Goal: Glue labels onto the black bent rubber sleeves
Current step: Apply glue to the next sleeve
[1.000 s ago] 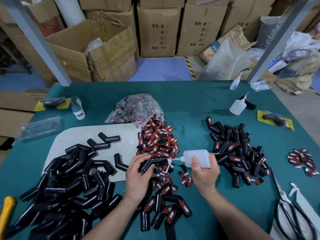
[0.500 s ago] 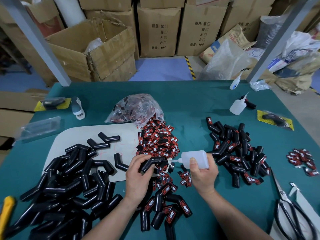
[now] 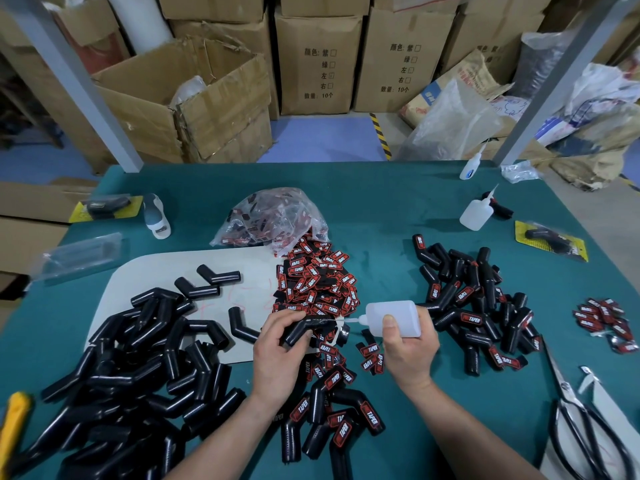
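Observation:
My left hand [image 3: 277, 355] grips a black bent rubber sleeve [image 3: 308, 329] above the table's middle. My right hand [image 3: 408, 348] holds a white glue bottle [image 3: 394, 317] on its side, its nozzle tip touching the sleeve's upper face. A heap of red and black labels [image 3: 313, 282] lies just beyond the hands. Unlabelled sleeves [image 3: 138, 368] are piled at the left. Labelled sleeves [image 3: 478, 306] lie at the right, and a few more [image 3: 332, 420] sit between my forearms.
A clear bag of labels [image 3: 273, 216] lies behind the heap. Two more glue bottles [image 3: 476, 213] stand far right. Scissors [image 3: 581, 424] lie at the right front edge, a small label pile [image 3: 606, 320] beside them. A white mat [image 3: 156, 278] lies under the left pile.
The glue bottle has slid a little leftward, bringing its nozzle along the sleeve. My left hand keeps the sleeve in place.

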A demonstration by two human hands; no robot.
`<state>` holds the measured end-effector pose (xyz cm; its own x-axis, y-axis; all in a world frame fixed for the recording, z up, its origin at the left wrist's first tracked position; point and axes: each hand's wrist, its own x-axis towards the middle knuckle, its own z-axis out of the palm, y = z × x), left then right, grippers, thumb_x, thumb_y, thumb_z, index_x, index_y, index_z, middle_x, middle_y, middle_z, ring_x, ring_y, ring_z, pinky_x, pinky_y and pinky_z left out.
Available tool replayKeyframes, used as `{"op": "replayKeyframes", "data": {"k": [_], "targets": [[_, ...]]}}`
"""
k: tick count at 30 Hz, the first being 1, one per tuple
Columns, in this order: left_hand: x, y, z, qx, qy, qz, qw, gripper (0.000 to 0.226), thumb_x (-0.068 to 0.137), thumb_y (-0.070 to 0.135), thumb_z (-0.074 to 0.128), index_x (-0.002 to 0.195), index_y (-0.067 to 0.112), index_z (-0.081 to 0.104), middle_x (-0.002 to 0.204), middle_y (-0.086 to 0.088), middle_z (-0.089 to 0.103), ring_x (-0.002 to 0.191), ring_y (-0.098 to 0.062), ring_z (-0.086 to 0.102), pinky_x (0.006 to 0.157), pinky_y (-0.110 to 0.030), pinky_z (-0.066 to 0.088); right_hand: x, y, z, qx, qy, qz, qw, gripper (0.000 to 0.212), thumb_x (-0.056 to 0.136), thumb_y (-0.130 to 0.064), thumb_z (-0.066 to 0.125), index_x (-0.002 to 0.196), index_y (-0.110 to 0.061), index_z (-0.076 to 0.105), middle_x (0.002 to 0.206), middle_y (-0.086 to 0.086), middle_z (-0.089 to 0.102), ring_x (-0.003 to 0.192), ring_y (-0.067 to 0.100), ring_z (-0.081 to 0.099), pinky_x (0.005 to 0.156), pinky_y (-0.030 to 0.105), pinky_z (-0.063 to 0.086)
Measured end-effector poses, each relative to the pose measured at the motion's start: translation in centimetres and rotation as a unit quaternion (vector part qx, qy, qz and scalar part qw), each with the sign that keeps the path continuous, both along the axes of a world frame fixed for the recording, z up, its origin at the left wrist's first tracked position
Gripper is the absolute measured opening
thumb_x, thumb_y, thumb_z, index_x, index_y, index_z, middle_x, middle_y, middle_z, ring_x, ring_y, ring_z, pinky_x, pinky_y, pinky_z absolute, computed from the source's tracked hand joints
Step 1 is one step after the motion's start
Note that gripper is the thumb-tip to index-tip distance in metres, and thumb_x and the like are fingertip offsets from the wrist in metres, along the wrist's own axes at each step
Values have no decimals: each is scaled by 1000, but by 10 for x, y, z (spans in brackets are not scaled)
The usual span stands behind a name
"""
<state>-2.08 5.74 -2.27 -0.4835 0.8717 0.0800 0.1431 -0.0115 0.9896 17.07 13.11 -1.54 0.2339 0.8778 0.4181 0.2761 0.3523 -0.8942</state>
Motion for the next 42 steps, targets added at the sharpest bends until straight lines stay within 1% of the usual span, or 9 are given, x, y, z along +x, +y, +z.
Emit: {"op": "replayKeyframes", "data": {"k": [4,7,9,16,20,27,31,37,42], "targets": [[-2,0,-3,-16,9,3,1000,40,87,-4,77,106,31,75,114,24,64,112,-1,63,86,-17,57,0,0,0,5,2,4,1000,28,79,-42,62,81,-16,53,66,-13,55,60,-6,54,46,22,40],[-2,1,-5,-14,-8,-2,1000,40,87,-5,76,107,30,75,115,20,64,111,-5,65,81,-22,60,0,0,1,9,7,7,1000,28,79,-42,62,82,-15,54,66,-12,55,60,-6,54,46,22,41],[-1,0,-5,-10,-10,-5,1000,42,87,-6,76,107,32,75,115,18,65,110,-5,65,78,-22,61,0,0,1,8,8,11,1000,27,79,-42,62,82,-16,54,64,-13,55,60,-6,54,47,19,40],[-3,2,-10,-23,-22,-5,999,36,88,-4,76,109,25,76,115,19,65,112,-12,66,82,-43,64,-2,-1,0,1,3,22,1000,25,79,-41,62,83,-19,53,78,-22,63,63,-9,55,52,7,39],[-3,1,-9,-24,-1,-4,1000,39,87,-1,77,109,32,75,116,21,64,113,-4,64,84,-36,63,-1,-2,-1,-3,12,24,1000,23,77,-43,63,82,-23,53,63,-12,55,60,-7,54,51,9,39],[-2,2,-13,-30,-45,-20,998,43,88,-3,76,107,36,76,118,17,64,110,-17,68,79,-40,65,-2,-3,0,6,13,23,1000,24,78,-42,63,81,-20,52,62,-12,56,60,-8,54,49,9,38],[-3,2,-14,-29,-40,-25,998,47,88,-3,76,106,40,76,119,17,63,110,-21,68,80,-40,64,-2,-3,2,13,4,22,1000,24,79,-40,61,81,-19,51,80,-24,63,62,-9,55,51,5,37],[-4,2,-17,-32,-30,-33,998,46,89,-2,76,108,40,75,120,17,63,110,-21,68,82,-40,64,-2,-3,3,17,7,18,1000,23,79,-38,61,81,-17,52,61,-14,53,61,-11,53,50,4,36],[-3,3,-15,-26,-33,-28,999,47,88,-2,76,106,42,76,119,17,63,110,-20,67,79,-39,65,-2,-2,1,11,4,16,1000,24,79,-39,62,82,-17,53,70,-17,61,63,-12,54,54,3,36]]}}
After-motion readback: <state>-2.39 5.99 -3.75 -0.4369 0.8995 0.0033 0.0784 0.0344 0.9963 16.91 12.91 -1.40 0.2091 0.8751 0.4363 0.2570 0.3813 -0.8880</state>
